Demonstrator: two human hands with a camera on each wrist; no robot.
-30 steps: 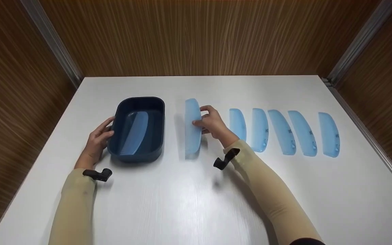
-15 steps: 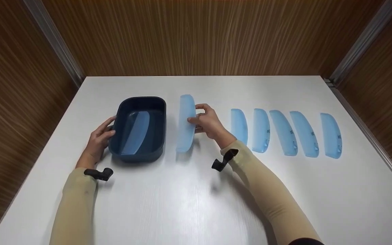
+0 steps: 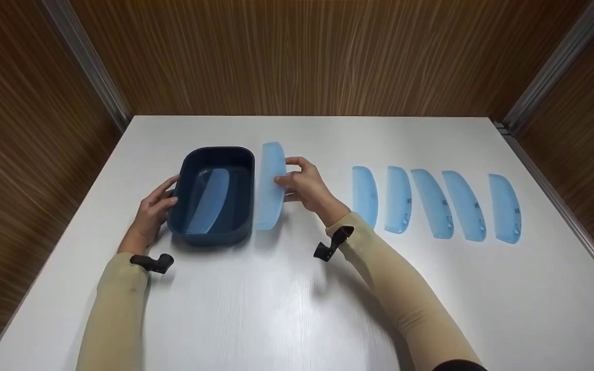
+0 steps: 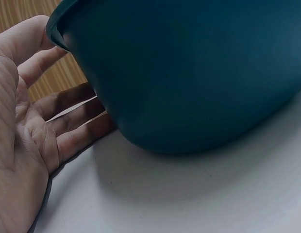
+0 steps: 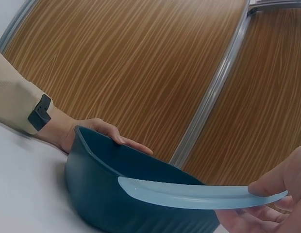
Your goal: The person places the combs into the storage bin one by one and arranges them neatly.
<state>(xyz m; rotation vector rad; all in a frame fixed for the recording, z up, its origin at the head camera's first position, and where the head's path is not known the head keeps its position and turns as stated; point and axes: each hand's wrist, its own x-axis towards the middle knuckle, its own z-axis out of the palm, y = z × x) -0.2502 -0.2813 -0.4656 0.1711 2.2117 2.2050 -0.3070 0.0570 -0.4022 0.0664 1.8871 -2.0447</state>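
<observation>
My right hand (image 3: 307, 188) pinches a translucent light-blue comb (image 3: 271, 188), thumb on top and fingers beneath its curved back. The comb hangs raised just beside the right rim of a dark blue bin (image 3: 252, 206). In the right wrist view the held comb (image 5: 189, 194) appears edge-on before the bin's wall. My left hand (image 3: 150, 214) touches the bin's left side; in the left wrist view its fingers (image 4: 75, 107) lie fairly straight against the outer wall. Inside the bin a second comb (image 3: 212, 201) lies slanted on the floor.
Several more blue combs (image 3: 431, 203) lie in a spaced row on the right of the white table (image 3: 256, 309). The nearest comb (image 3: 365, 196) is close to my right forearm. Wood-grain panels (image 3: 297, 56) enclose the table at the back and sides.
My right hand has carried the comb leftward, from well right of the bin to right beside its rim. The left hand stays against the bin. The view has shifted slightly.
</observation>
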